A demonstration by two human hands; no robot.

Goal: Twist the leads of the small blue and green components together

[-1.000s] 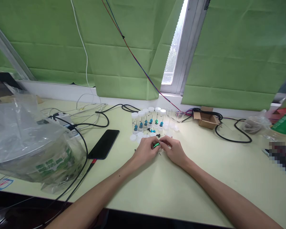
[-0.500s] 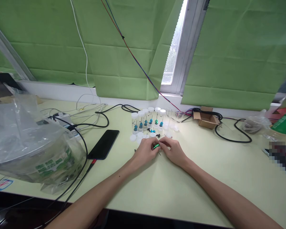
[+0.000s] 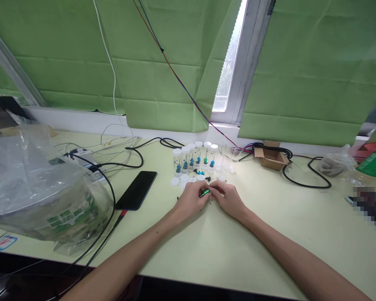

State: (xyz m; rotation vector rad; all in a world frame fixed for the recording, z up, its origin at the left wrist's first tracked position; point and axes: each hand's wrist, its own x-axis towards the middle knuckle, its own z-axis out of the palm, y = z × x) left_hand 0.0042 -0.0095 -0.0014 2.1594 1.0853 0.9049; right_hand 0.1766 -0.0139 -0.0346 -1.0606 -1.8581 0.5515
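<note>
A small shiny green cylinder-like part [image 3: 205, 192] is pinched in the fingers of my left hand [image 3: 191, 197]. My right hand [image 3: 229, 197] is closed with thumb and fingertips together at the right end of that part; what lies between them is hidden. Just beyond the hands lie a small blue part [image 3: 201, 172], a black knob-like piece [image 3: 208, 179] and several white caps [image 3: 175, 182]. Behind them stand several clear capped vials [image 3: 184, 159], each with a blue or green part and a thin stem inside. A thin dark pin [image 3: 210, 202] shows beneath my fingers.
Uncapped clear containers [image 3: 236, 154] stand right of the vials. An open cardboard box [image 3: 271, 159] and black cables are farther back. A black phone [image 3: 137, 190] with a cable [image 3: 105, 234] and a large plastic bag [image 3: 50, 196] occupy the left side.
Both hands stay in almost the same place, with only slight finger movement around the green part. A small dark speck now shows on the table below my left fingers.
</note>
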